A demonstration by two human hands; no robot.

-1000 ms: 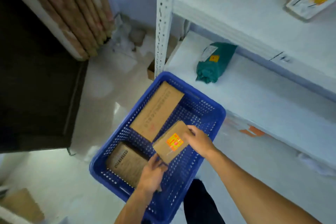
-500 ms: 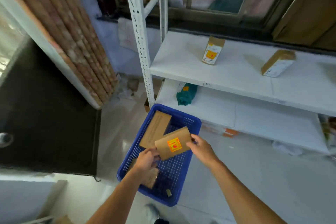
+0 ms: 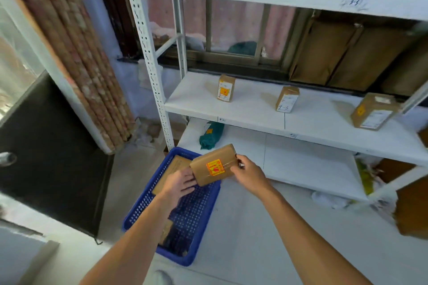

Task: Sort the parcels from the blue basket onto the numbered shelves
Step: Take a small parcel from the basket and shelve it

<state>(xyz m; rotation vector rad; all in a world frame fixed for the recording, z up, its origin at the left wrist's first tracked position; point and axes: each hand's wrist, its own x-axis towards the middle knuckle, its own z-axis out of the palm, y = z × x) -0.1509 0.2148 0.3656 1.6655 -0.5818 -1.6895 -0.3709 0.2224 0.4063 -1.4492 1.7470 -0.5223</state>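
Head view, centre frame: the small cardboard parcel [image 3: 214, 164] with the orange sticker hangs just above the blue basket [image 3: 206, 220]. The right hand [image 3: 249, 173] pinches its right end and the left hand [image 3: 179, 186] props the left edge with straight fingers. It looks light and stiff with glossy tape, so grip it across the short ends.

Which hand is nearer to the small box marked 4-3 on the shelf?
Right. The right hand grips the parcel's right end, below and left of the box. The left hand touches the other end, farther left, over the blue basket.
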